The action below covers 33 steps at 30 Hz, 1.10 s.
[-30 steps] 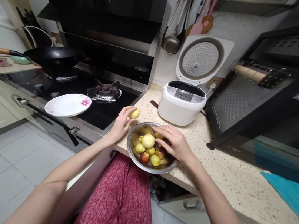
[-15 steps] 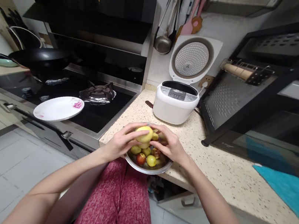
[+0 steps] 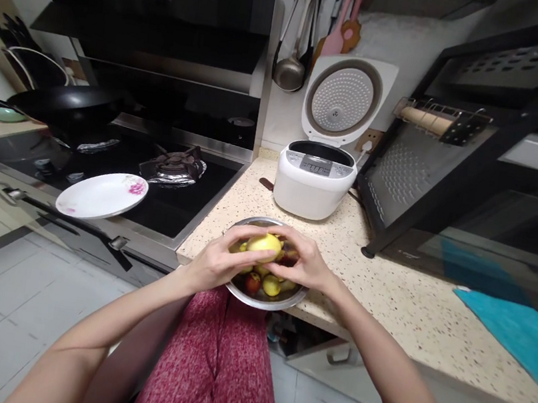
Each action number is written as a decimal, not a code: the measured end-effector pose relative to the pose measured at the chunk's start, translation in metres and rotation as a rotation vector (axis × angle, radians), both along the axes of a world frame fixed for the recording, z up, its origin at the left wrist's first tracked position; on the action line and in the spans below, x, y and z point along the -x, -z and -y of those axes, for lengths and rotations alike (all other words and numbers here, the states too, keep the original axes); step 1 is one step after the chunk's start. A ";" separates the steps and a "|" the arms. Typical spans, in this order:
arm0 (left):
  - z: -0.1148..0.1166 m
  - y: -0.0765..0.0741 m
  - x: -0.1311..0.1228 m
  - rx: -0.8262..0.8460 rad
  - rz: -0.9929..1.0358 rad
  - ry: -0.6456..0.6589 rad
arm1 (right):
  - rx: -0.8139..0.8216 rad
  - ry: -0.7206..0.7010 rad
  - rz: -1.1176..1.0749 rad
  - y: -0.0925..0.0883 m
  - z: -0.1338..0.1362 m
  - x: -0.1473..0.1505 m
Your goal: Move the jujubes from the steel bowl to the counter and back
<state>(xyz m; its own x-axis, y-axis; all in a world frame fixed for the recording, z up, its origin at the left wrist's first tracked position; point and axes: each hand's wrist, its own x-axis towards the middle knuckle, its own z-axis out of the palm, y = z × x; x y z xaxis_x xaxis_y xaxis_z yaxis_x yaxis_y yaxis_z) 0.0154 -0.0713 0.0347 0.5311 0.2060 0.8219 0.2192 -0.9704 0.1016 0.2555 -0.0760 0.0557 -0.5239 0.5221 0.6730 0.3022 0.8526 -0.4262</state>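
Note:
Over a round metal bowl (image 3: 278,307), both my hands close around a smooth yellow fruit (image 3: 263,246); its exact kind is unclear. My left hand (image 3: 220,258) grips it from the left, thumb across its near side and fingers over the top. From the right, my right hand (image 3: 304,261) curves around it with fingertips and thumb at its edge. Inside the bowl lie several small fruits that look like fresh jujubes, among them a yellow-green jujube (image 3: 271,285) and a red-brown jujube (image 3: 252,283). My hands hide part of the bowl's contents.
Behind the bowl stands a white rice cooker (image 3: 312,184) with its lid up. On the left, a flowered white plate (image 3: 100,196) rests at the front of the gas stove (image 3: 167,206), with a black wok (image 3: 69,103) farther back. A teal cloth (image 3: 511,339) lies on the right counter.
The yellow fruit has turned in my hands and now shows a longer side. My right hand has come in closer around it. The view has shifted slightly.

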 end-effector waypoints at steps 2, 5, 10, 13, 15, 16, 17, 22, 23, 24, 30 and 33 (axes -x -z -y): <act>-0.004 0.001 0.002 0.027 0.040 0.002 | -0.006 0.001 -0.008 -0.001 0.000 0.000; -0.015 0.010 0.007 0.062 0.144 -0.025 | -0.015 0.006 -0.018 -0.002 0.000 -0.001; -0.039 0.026 0.015 0.238 0.282 -0.219 | -0.045 0.108 -0.045 0.000 -0.002 -0.004; -0.049 0.028 0.015 0.424 0.296 -0.226 | -0.060 0.180 -0.055 -0.001 -0.005 -0.008; -0.052 0.027 0.014 0.512 0.277 -0.169 | -0.047 0.208 -0.036 -0.004 -0.006 -0.013; -0.053 0.027 0.014 0.537 0.262 -0.146 | -0.032 0.211 -0.015 -0.006 -0.006 -0.016; -0.054 0.026 0.014 0.550 0.246 -0.129 | -0.010 0.204 0.016 -0.009 -0.007 -0.019; -0.049 0.024 0.019 0.437 0.176 -0.092 | 0.098 0.070 0.215 -0.022 -0.005 -0.034; -0.047 0.025 0.020 0.382 0.151 -0.072 | 0.109 0.043 0.241 -0.024 -0.004 -0.036; -0.046 0.025 0.021 0.324 0.118 -0.041 | 0.118 0.020 0.258 -0.025 -0.004 -0.038; -0.046 0.031 0.024 0.151 -0.090 0.135 | 0.172 -0.049 0.324 -0.025 -0.005 -0.045; -0.048 0.032 0.025 0.170 -0.123 0.140 | 0.192 -0.069 0.343 -0.022 -0.006 -0.044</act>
